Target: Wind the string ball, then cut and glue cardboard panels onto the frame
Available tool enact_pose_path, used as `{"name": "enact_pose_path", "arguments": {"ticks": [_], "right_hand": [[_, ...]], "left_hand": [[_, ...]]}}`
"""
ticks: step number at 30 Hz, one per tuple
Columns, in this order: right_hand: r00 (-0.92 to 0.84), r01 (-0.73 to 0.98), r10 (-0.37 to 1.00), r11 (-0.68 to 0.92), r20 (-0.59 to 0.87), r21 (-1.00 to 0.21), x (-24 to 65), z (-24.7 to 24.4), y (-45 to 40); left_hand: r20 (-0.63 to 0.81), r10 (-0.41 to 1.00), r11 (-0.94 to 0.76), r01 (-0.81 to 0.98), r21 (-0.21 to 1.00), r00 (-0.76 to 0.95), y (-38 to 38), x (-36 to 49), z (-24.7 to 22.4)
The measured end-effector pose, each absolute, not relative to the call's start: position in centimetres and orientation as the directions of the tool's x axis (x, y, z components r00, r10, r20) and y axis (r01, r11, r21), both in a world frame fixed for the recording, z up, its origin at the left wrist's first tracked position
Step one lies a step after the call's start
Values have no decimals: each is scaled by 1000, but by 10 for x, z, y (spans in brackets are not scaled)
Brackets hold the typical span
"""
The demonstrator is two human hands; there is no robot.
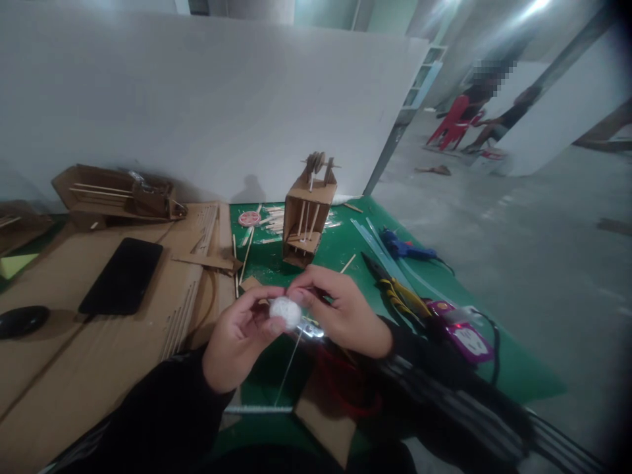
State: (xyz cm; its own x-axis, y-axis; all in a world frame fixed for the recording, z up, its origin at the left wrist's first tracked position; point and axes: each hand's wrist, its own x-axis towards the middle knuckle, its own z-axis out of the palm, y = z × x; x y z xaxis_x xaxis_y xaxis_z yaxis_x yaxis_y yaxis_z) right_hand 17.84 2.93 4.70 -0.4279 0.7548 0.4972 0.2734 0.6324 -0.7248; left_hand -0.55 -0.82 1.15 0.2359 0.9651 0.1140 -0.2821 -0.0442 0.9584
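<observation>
Lamp (536,6): brt glare, top R
Panel (197,99): dim, soft shadow (251,189) low ctr
Floor (543,217): hazy, blurry
R corners: dark

Your small round ball (285,315) is white. Your black fabric right sleeve (459,408) has grey stripes. Your flat tabletop (518,382): green. Long-nosed metal pliers (386,278): yellow-and-black handles. Blue pistol-shaped plastic glue gun (402,248). Boxy plastic unit (451,332): magenta, white panel.

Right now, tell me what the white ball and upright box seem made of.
White ball: probably wound thread, matte, judging by its fibrous look and the thin strand below. Upright box: likely cardboard, dull brown, given its flat, thin sides.
</observation>
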Motion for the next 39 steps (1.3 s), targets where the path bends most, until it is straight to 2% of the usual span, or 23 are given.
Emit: {"name": "enact_pose_path", "arguments": {"ticks": [5,10,16,22,25,27,35,39], "right_hand": [[-338,191,858,464,385,-865,172,31,34],[-305,115,896,370,322,-922,164,13,35],[-383,111,882,337,273,-935,155,1,22],[-428,373,867,427,256,-824,159,14,3],[-435,408,851,478,295,-778,164,23,-6],[-448,394,830,517,332,-760,168,29,-9],[-551,341,701,684,453,-645,183,55,-5],[-585,272,621,756,521,-596,185,62,11]], "left_hand": [[109,979,-49,-321,946,170,-11,-2,15],[124,972,-58,-308,950,200,-11,-4,13],[150,973,-108,-234,966,174,-8,-6,9],[144,981,-132,-92,987,131,-6,-5,7],[151,983,-155,38,987,101,-5,-9,6],[134,981,-146,80,986,139,-4,-10,7],[59,912,-39,-58,998,405,-7,-14,11],[68,882,3,-150,989,466,-8,-18,14]]}}
